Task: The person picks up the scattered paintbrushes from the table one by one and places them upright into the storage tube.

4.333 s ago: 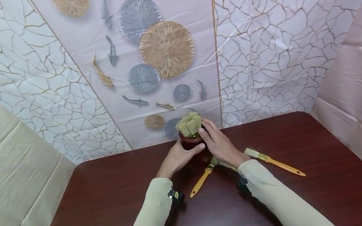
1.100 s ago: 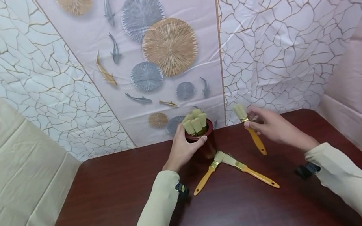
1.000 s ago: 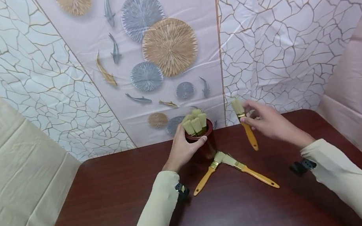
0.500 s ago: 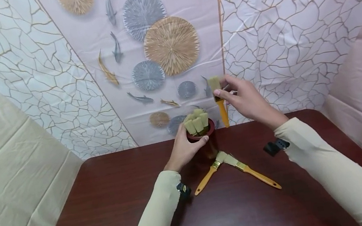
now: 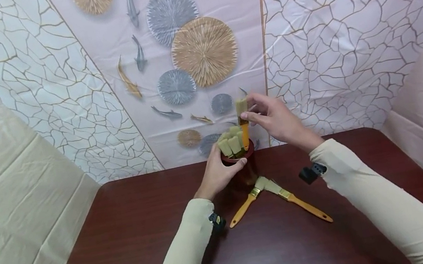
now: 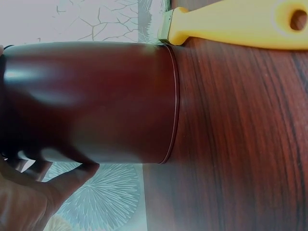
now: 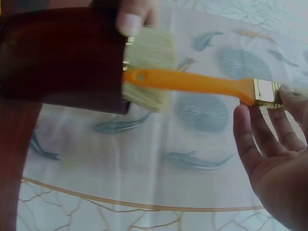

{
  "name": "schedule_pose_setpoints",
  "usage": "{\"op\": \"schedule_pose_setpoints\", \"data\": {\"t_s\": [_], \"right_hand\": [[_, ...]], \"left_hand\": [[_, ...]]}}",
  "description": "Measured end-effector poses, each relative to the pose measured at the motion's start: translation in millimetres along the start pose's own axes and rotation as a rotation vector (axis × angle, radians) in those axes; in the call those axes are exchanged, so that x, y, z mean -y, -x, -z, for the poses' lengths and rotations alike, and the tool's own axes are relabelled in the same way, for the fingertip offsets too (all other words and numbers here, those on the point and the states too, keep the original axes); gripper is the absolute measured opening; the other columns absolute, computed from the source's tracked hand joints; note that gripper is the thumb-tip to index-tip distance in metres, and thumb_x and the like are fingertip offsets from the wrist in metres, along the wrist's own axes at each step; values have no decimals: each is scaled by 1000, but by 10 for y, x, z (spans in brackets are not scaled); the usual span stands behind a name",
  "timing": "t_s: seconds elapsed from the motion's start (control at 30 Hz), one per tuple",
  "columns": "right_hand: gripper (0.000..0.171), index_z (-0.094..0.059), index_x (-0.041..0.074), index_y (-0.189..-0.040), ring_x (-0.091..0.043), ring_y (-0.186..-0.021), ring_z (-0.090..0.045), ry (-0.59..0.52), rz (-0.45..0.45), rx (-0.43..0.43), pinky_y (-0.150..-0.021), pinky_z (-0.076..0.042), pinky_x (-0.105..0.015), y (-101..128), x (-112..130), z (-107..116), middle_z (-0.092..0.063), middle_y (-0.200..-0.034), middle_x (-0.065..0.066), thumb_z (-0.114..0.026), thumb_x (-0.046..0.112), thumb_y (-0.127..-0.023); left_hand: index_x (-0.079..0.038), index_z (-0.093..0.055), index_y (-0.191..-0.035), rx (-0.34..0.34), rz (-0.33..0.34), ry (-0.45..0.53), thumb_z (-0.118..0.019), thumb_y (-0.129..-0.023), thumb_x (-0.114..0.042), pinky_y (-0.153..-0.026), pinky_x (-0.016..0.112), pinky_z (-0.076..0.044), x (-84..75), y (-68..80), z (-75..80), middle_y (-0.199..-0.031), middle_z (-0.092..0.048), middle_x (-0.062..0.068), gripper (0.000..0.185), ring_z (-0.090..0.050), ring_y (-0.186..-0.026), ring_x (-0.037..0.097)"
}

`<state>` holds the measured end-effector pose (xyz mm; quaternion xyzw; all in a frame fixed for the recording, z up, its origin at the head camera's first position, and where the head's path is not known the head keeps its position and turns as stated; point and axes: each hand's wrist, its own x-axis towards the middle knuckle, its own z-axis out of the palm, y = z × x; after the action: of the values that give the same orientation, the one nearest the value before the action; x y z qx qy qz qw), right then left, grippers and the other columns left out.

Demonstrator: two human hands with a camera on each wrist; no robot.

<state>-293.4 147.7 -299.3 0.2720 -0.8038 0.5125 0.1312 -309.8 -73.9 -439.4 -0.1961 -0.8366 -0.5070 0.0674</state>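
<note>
My right hand [image 5: 276,118] pinches a paintbrush [image 7: 192,83] near its metal band, bristles up and yellow handle pointing down. The handle's end is at the rim of a dark red-brown cup [image 6: 96,101], overlapping the brushes inside it in the head view. My left hand [image 5: 218,173] grips the cup around its upper part, thumb along the front near the rim. Several pale brush heads [image 5: 230,143] stick up out of the cup; their handles are hidden inside. The cup stands upright on the dark wooden table [image 5: 137,238].
Two paintbrushes lie on the table before the cup, bristle ends together: a left paintbrush [image 5: 242,211] and a right paintbrush [image 5: 308,207]. Behind the table hangs a patterned cloth [image 5: 305,41], with plain beige cloth [image 5: 6,185] at the left side.
My right hand has lifted the paintbrush that lay farthest right and brought it left to over the cup, its handle lowering to the rim. My left hand stays on the cup.
</note>
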Motion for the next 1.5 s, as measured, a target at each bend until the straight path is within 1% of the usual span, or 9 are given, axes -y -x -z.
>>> {"op": "schedule_pose_setpoints", "data": {"t_s": [0.23, 0.47, 0.57, 0.77, 0.87, 1.0, 1.17, 1.37, 1.5], "right_hand": [[23, -65, 3, -126, -32, -102, -74, 13, -54, 95, -82, -60, -34, 12, -179, -73, -71, -114, -17, -66, 11, -105], [17, -71, 9, -116, -29, -102, -68, 229, -98, 190, -83, -53, -43, 62, -389, -172, -72, -110, -11, -61, 20, -109], [16, -74, 6, -113, -29, -99, -66, 277, -104, 168, -81, -52, -43, 100, -499, -243, -70, -110, -12, -63, 16, -108], [16, -72, -1, -114, -26, -85, -60, 292, -99, 34, -76, -48, -37, 144, -655, -386, -66, -98, -13, -72, 8, -101], [18, -68, 0, -114, -23, -79, -58, 264, -121, -17, -70, -48, -32, 177, -661, -409, -62, -94, -11, -74, 9, -100], [24, -64, 1, -121, -24, -79, -59, 232, -175, -24, -68, -48, -33, 229, -585, -345, -61, -97, -10, -72, 14, -102], [28, -65, 1, -121, -24, -89, -64, 262, -230, 81, -76, -49, -35, 354, -444, -122, -68, -101, -10, -69, 24, -105], [28, -67, -1, -120, -25, -87, -64, 93, -411, 327, -68, -56, -33, 645, -379, 122, -69, -103, -13, -63, 24, -108], [29, -67, -2, -121, -27, -93, -65, 63, -497, 369, -73, -58, -37, 871, -489, 203, -69, -104, -10, -63, 23, -108]], "left_hand": [[-27, -36, -164, -4, -10, -3, -82, -89, -50, -113, 48, -44, 13, -5, -8, -152, -46, -3, 91, -51, -134, 18], [-24, -36, -163, -14, -14, -11, -83, -89, -48, -112, 46, -44, 14, -18, -6, -149, -48, -1, 91, -53, -131, 18], [-24, -36, -164, -15, -13, -20, -83, -89, -48, -113, 45, -43, 8, -21, -16, -150, -47, -1, 92, -52, -132, 18], [-22, -34, -165, -18, -14, -33, -83, -89, -47, -114, 44, -43, 1, -20, -28, -154, -46, -2, 94, -51, -135, 17], [-23, -32, -166, -17, -15, -39, -82, -90, -49, -116, 45, -42, -2, -20, -25, -157, -44, -2, 95, -49, -139, 17], [-26, -30, -167, -13, -11, -39, -81, -90, -53, -118, 48, -40, -11, -20, -6, -160, -42, -2, 96, -46, -143, 18], [-27, -30, -167, -2, 1, -22, -80, -90, -55, -117, 50, -41, -29, -7, 13, -159, -42, -1, 95, -48, -142, 19], [-27, -31, -166, -7, 18, -36, -80, -90, -54, -116, 51, -41, -30, 25, 35, -161, -41, -2, 94, -47, -144, 20], [-28, -31, -166, 1, 25, -43, -79, -90, -55, -117, 51, -41, -34, 26, 16, -162, -39, -4, 95, -45, -145, 20]]}}
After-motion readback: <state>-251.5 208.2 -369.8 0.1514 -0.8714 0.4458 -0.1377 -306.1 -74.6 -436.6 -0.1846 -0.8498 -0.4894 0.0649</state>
